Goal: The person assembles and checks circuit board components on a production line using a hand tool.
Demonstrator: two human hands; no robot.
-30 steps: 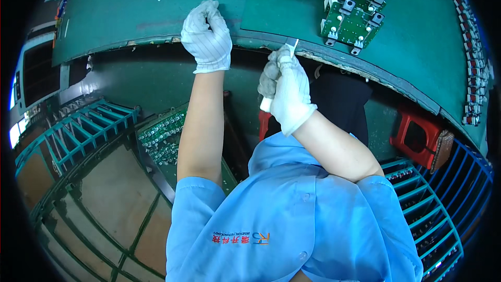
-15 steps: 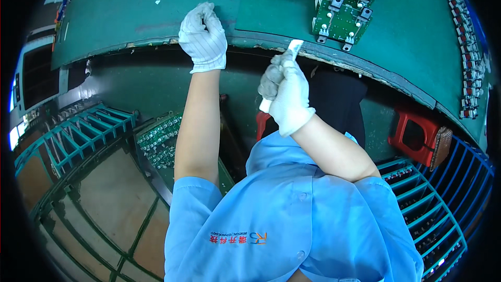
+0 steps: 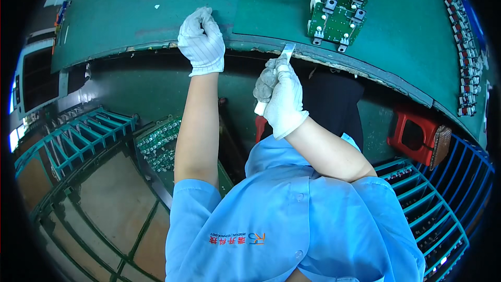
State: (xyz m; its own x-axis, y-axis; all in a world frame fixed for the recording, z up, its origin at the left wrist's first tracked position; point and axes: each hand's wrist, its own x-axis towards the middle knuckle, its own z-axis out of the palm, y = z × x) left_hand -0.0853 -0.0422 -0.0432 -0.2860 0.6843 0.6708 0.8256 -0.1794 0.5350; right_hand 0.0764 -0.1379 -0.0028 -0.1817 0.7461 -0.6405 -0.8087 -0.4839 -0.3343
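Note:
My left hand [image 3: 202, 42], in a white glove with grey fingertips, is at the front edge of the green tabletop [image 3: 141, 8]. Its fingers curl into a pinch, and whatever they may hold is hidden. To its right my right hand [image 3: 282, 91], gloved the same way, is closed around a narrow, flat white tool [image 3: 288, 51]. The tool's pale, shiny tip sticks out toward the table edge, and its white other end shows below the fist. Beyond this hand, to the right, several green circuit boards [image 3: 334, 25] with black and white parts stand in a row.
A line of small red, black and metal parts [image 3: 464, 62] runs along the table's right side. Below are a red stool [image 3: 402, 130], teal racks [image 3: 78, 130] left and right, and a tray of green boards [image 3: 159, 143] beside my left arm. The table edge [image 3: 365, 68] is chipped.
My right hand has shifted slightly left and down with the tool, whose tip now appears more tilted and shiny. My left hand has moved only slightly, still pinched.

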